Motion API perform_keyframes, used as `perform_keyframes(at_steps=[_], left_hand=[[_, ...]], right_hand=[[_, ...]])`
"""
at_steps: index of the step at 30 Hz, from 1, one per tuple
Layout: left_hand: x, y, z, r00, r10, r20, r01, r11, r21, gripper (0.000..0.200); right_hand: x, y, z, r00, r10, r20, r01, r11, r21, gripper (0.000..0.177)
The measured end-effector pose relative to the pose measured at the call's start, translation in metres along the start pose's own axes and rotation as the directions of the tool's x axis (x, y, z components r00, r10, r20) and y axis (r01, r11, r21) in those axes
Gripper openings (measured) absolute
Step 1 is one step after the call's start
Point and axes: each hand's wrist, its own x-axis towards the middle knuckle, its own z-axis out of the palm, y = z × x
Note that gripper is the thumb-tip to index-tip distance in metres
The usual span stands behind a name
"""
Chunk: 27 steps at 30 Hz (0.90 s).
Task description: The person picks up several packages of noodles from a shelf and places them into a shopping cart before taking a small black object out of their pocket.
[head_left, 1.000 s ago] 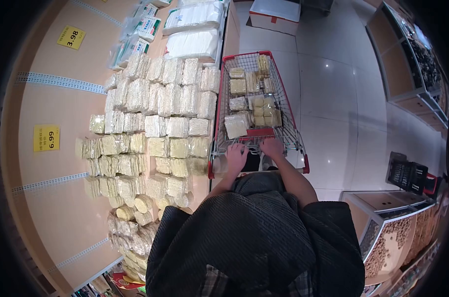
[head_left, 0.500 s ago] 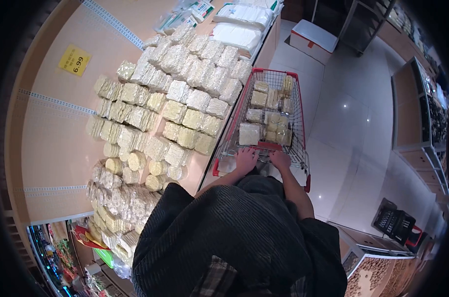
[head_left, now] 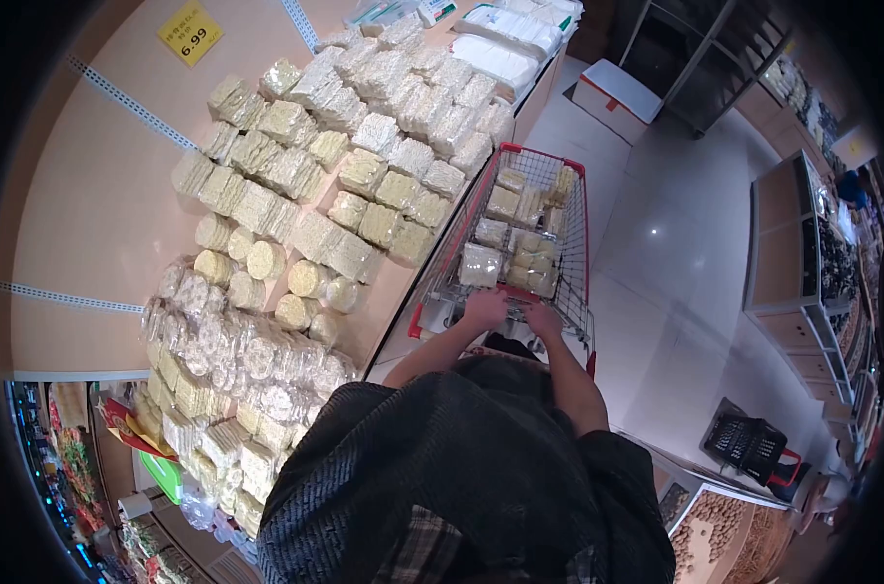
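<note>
My left hand [head_left: 487, 309] is closed on the handle of a shopping cart [head_left: 586, 229], with its fingertips by the red panel at the cart's near end. Just right of it, my right hand [head_left: 542, 320] grips the same handle. Inside the wire basket lie several clear-wrapped packs of what look like dried noodle cakes. A pale square pack [head_left: 481, 265] sits at the near left of the basket, and a yellowish pack of rounded pieces [head_left: 532, 263] at the near right. More packs [head_left: 503, 201] fill the far end.
Left of the cart, a display shelf [head_left: 354, 346] carries many stacked noodle packs [head_left: 257, 161] under a yellow price sign [head_left: 191, 32]. Ahead on the floor stands a white box [head_left: 617, 92]. To the right are a display cabinet [head_left: 783, 229] and a black shopping basket [head_left: 746, 446].
My view has turned and moved along the shelf, so the price sign stands higher and more of the near packs show. Both hands stay on the cart handle.
</note>
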Motion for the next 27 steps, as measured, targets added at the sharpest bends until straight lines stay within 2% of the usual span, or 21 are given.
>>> perform_keyframes(at_steps=[2, 5, 9, 12, 18, 21, 24, 27], left_hand=[[-0.017, -0.010, -0.001, 0.994, 0.011, 0.113, -0.014, 1.000, 0.025, 0.029], [-0.053, -0.021, -0.008, 0.983, 0.034, 0.181, -0.035, 0.999, 0.000, 0.028], [-0.098, -0.035, 0.002, 0.986, 0.105, 0.130, -0.114, 0.991, 0.072, 0.030], [-0.123, -0.028, 0.008, 0.991, 0.091, 0.102, -0.099, 0.992, 0.081, 0.030], [-0.176, -0.018, 0.011, 0.971, 0.111, 0.210, -0.119, 0.993, 0.024, 0.032], [-0.208, -0.011, 0.018, 0.954, 0.013, 0.301, -0.025, 0.999, 0.036, 0.035], [-0.252, -0.011, 0.038, 0.972, 0.076, 0.224, -0.070, 0.997, -0.034, 0.037], [-0.302, 0.001, 0.041, 0.962, 0.077, 0.262, -0.071, 0.997, -0.031, 0.036]], right_hand=[[-0.017, -0.004, 0.017, 1.000, -0.002, 0.025, 0.002, 1.000, -0.012, 0.058], [-0.050, -0.016, 0.044, 0.998, 0.023, 0.056, -0.021, 0.999, -0.041, 0.057], [-0.083, -0.025, 0.074, 0.996, 0.010, 0.091, -0.007, 0.999, -0.037, 0.060], [-0.100, -0.016, 0.096, 0.999, -0.025, 0.026, 0.026, 0.999, -0.032, 0.062], [-0.154, -0.010, 0.123, 0.998, -0.041, 0.038, 0.042, 0.999, -0.035, 0.058], [-0.185, -0.006, 0.146, 1.000, -0.024, -0.004, 0.024, 0.999, -0.047, 0.058], [-0.230, -0.002, 0.167, 1.000, -0.014, -0.020, 0.013, 0.998, -0.064, 0.059], [-0.283, -0.010, 0.190, 0.998, 0.034, -0.061, -0.039, 0.997, -0.071, 0.061]])
